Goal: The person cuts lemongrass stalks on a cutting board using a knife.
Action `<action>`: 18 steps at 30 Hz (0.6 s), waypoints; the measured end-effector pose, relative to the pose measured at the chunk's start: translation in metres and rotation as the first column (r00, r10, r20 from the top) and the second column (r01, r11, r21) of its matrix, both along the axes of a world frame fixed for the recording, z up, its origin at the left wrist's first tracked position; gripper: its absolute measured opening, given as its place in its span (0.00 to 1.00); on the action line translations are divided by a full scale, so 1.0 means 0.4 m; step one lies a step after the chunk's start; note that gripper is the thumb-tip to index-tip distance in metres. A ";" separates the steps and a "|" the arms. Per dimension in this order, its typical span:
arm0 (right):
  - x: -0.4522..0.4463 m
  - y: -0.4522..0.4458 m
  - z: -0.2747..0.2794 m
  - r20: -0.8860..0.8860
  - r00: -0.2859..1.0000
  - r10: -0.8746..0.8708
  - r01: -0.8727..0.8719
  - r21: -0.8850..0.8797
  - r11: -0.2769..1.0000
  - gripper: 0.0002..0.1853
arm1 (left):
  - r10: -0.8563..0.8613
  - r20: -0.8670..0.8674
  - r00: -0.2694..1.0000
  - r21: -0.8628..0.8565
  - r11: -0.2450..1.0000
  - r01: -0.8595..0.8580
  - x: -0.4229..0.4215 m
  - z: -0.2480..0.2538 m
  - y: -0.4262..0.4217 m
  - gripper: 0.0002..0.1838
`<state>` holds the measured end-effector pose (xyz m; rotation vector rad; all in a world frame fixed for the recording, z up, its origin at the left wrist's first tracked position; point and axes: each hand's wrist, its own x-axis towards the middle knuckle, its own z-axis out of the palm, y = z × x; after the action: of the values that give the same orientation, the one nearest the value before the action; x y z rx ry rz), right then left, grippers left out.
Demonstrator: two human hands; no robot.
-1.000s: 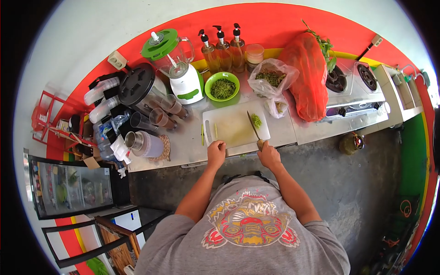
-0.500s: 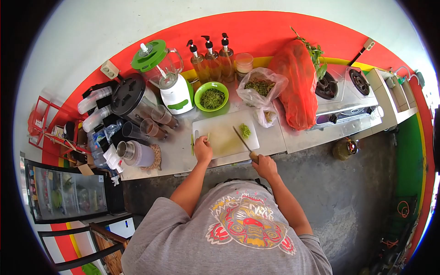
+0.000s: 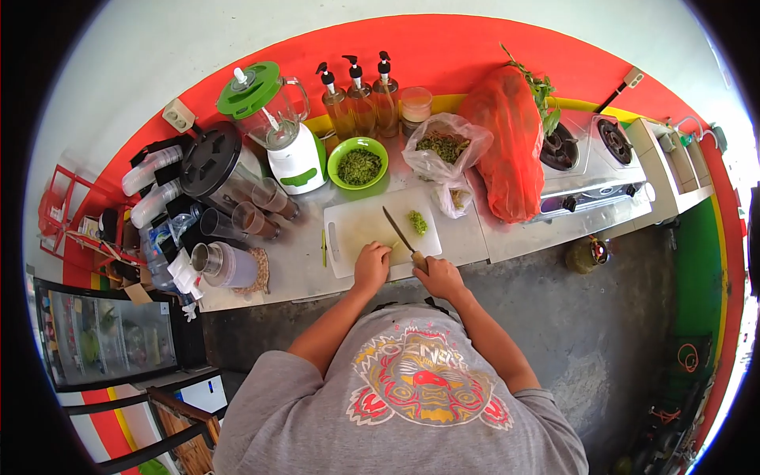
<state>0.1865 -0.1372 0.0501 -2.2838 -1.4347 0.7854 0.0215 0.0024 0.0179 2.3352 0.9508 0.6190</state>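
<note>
A white cutting board (image 3: 360, 218) lies on the metal counter in front of me. My left hand (image 3: 372, 267) is closed at its lower edge, pinching a thin green stalk (image 3: 395, 245) whose tip shows past the fingers. In my right hand (image 3: 442, 279) is the wooden handle of a knife (image 3: 399, 229); its blade slants up and left over the board, just right of the stalk. Beyond the blade sits a small heap of chopped greens (image 3: 417, 222). Another green stalk (image 3: 324, 248) rests along the board's left edge.
Behind the board stand a green bowl of chopped greens (image 3: 383, 150), a blender (image 3: 297, 165), pump bottles (image 3: 362, 107) and a clear plastic bag (image 3: 475, 146). A red bag (image 3: 503, 150) leans beside the gas stove (image 3: 590, 170). Glasses (image 3: 252, 220) and a steel-topped flask (image 3: 236, 265) occupy the left.
My left hand has moved right across the board with the stalk, closer to the knife. My right hand has drawn the knife slightly left. The view has shifted a little.
</note>
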 end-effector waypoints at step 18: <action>-0.088 0.008 0.004 0.303 0.939 0.160 -0.075 -0.274 0.959 0.16 | -0.051 0.145 0.988 0.034 0.998 0.047 -0.018 -0.042 -0.018 0.13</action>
<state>0.1514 -0.1339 0.0516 -2.6427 -1.7146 0.6905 0.0143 -0.0046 0.0012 2.2975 0.8206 0.7773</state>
